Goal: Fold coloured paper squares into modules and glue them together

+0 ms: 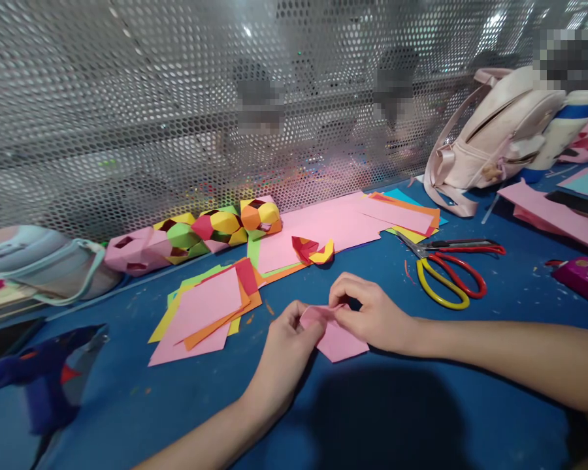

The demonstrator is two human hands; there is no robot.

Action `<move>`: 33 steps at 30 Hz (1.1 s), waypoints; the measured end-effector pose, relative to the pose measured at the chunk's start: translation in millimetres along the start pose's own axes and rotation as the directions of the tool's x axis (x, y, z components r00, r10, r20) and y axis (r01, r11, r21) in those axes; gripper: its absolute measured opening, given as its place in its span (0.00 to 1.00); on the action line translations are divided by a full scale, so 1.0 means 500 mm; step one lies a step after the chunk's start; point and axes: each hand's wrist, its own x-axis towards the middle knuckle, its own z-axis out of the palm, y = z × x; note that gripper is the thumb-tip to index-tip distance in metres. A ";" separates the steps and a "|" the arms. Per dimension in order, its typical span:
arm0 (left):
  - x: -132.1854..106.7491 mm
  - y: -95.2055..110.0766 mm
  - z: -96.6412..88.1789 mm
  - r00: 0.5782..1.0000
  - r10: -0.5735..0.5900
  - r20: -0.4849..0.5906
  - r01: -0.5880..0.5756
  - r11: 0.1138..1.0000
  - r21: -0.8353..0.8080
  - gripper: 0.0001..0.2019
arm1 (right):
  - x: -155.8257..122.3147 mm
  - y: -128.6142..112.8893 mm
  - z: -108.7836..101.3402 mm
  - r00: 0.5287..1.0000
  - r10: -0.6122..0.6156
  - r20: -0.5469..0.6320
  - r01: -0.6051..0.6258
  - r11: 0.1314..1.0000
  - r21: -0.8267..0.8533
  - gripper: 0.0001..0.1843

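Observation:
A small piece of pink paper, folded along its upper edge, is held between my two hands just above the blue table. My left hand grips its left side, thumb on top. At the upper right edge, my right hand pinches the fold between thumb and fingers. Just beyond my hands lies a small folded piece of red and yellow paper. Left of them is a pile of coloured sheets, with a pink sheet on top. To the right rest scissors with red and yellow handles.
Behind runs a perforated metal panel. Folded-paper balls line up before it, beside large pink sheets. A blue glue gun stands at left. A craft knife, a pink backpack and a purple tool are at right.

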 end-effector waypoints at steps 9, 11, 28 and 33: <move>-0.001 0.012 0.000 0.998 -0.057 0.024 0.059 0.994 -0.096 0.07 | -0.005 0.008 -0.008 0.992 -0.103 0.071 0.106 0.994 -0.037 0.11; 0.001 0.011 0.000 0.998 -0.057 0.018 0.059 0.993 -0.103 0.07 | -0.006 0.008 -0.009 0.992 -0.089 0.084 0.093 0.995 -0.038 0.10; -0.004 0.016 0.001 0.999 0.039 0.033 -0.041 0.998 0.040 0.07 | -0.002 -0.009 -0.005 0.973 0.200 0.113 -0.196 0.980 -0.042 0.05; -0.004 0.018 0.002 0.999 0.020 0.046 -0.022 0.999 0.032 0.04 | -0.003 -0.006 -0.004 0.977 0.192 0.095 -0.189 0.981 -0.044 0.07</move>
